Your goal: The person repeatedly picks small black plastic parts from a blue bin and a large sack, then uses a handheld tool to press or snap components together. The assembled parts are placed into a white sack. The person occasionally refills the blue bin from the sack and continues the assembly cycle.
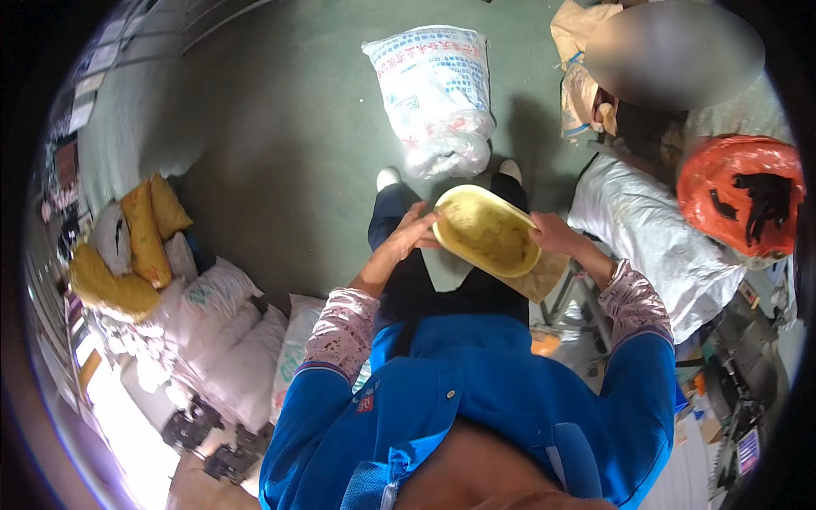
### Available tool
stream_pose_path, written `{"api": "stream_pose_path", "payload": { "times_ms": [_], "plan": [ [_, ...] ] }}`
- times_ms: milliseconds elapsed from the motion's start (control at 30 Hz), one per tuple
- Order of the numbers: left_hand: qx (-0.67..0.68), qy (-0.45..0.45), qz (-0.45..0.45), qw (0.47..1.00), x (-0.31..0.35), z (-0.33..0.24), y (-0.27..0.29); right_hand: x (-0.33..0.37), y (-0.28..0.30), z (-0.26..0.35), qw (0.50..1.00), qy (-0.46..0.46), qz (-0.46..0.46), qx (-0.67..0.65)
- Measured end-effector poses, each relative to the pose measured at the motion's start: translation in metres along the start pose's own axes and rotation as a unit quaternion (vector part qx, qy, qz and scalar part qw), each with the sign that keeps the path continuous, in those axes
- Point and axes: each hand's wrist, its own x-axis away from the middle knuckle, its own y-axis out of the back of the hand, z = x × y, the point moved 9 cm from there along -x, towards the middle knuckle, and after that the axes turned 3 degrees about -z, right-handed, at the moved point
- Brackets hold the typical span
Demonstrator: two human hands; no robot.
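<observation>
A shallow oval yellow basin [486, 231] is tilted in front of my lap, its inside dusted with yellowish residue. My left hand [410, 236] grips its left rim with the fingers spread along the edge. On the opposite rim my right hand [554, 235] holds the basin. Below the basin a brown sheet or bag [544, 279] hangs partly hidden. My dark trousers and white shoes show beneath, and blue sleeves with patterned cuffs cover my forearms.
A full white printed sack [438, 98] stands on the green floor ahead of my feet. White and yellow sacks [217, 319] pile at the left. A white sack [646, 238], an orange net bag [744, 195] and another person sit at the right.
</observation>
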Motion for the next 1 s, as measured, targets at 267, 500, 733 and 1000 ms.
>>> {"api": "stream_pose_path", "payload": {
  "times_ms": [267, 500, 733, 1000],
  "plan": [
    [-0.444, -0.212, -0.163, 0.855, -0.149, -0.040, 0.061, -0.162, -0.140, -0.054, 0.974, -0.156, -0.093, -0.135],
    [-0.491, -0.288, -0.150, 0.808, -0.255, -0.063, 0.071, -0.248, -0.073, -0.014, 0.934, -0.180, -0.295, -0.088],
    [-0.507, -0.318, -0.185, 0.779, -0.253, -0.178, 0.073, -0.252, -0.019, -0.031, 0.905, -0.176, -0.303, 0.242],
    [-0.450, -0.264, -0.119, 0.845, -0.247, -0.116, 0.062, -0.262, -0.082, -0.047, 0.904, -0.180, -0.372, 0.113]
  ]
}}
